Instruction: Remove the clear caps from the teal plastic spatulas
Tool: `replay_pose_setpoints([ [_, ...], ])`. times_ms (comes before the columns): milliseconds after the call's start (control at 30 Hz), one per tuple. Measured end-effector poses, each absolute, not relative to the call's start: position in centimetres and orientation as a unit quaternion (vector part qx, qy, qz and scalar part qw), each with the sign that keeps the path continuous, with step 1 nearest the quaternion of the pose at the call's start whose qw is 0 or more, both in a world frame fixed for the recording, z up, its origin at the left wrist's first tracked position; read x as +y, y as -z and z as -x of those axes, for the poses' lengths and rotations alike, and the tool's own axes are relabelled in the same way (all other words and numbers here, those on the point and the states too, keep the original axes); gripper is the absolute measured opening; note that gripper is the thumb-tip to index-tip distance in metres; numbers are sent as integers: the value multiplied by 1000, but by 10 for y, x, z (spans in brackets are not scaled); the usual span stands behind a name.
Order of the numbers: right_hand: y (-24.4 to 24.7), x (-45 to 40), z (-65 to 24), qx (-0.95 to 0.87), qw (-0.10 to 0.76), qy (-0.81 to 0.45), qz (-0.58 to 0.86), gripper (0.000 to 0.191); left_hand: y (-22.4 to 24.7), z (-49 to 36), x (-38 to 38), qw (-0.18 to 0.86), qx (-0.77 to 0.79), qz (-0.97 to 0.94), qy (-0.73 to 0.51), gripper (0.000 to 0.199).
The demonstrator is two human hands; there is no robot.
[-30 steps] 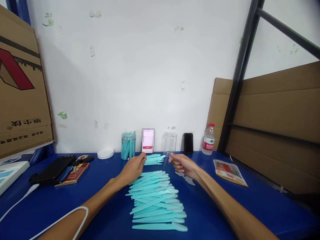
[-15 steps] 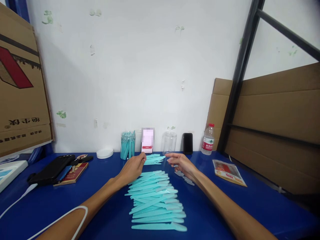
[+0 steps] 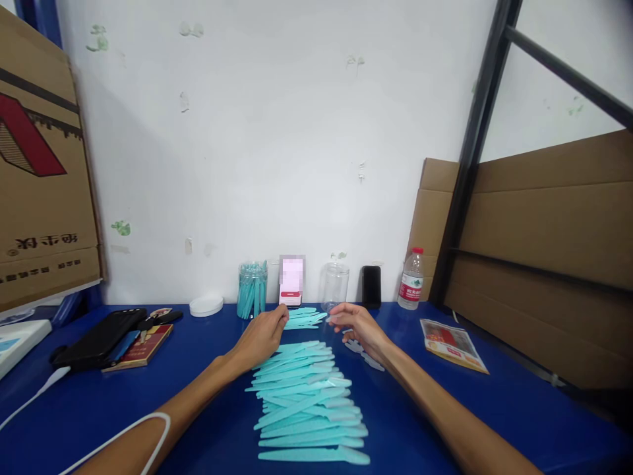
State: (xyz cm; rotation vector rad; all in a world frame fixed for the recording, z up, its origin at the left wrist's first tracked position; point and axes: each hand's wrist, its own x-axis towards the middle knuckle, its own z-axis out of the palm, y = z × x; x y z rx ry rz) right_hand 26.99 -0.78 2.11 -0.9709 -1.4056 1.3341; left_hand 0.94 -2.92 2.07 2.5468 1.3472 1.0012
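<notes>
A long row of overlapping turquoise plastic sticks (image 3: 306,402) lies on the blue table (image 3: 494,409) in front of me. A smaller heap of the same sticks (image 3: 304,318) sits just beyond it. My left hand (image 3: 262,335) pinches the near end of one stick from that heap. My right hand (image 3: 357,325) reaches in from the right, its fingertips at the other end of the stick; whether it grips it I cannot tell. A few pale transparent caps (image 3: 363,351) lie under my right wrist.
At the wall stand a jar of turquoise sticks (image 3: 252,289), an empty clear jar (image 3: 335,285), a small pink device (image 3: 291,280), a black phone (image 3: 371,285) and a water bottle (image 3: 411,279). A white lid (image 3: 206,305), black case (image 3: 101,336) and cardboard boxes (image 3: 544,251) flank the table.
My right hand has opened from a loose fist and moved left toward the small heap. My left hand has stayed in place.
</notes>
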Motion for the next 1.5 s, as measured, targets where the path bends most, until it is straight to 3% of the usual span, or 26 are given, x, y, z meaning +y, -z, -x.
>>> replay_pose_setpoints([
  [1033, -26, -19, -262, -632, 418, -561, 334, 30, -22, -11, -31, 20, 418, -834, -358, 21],
  [1500, -29, -24, -256, -642, 448, -532, 324, 27, -28, -17, -36, 30, 420, -827, -373, 21],
])
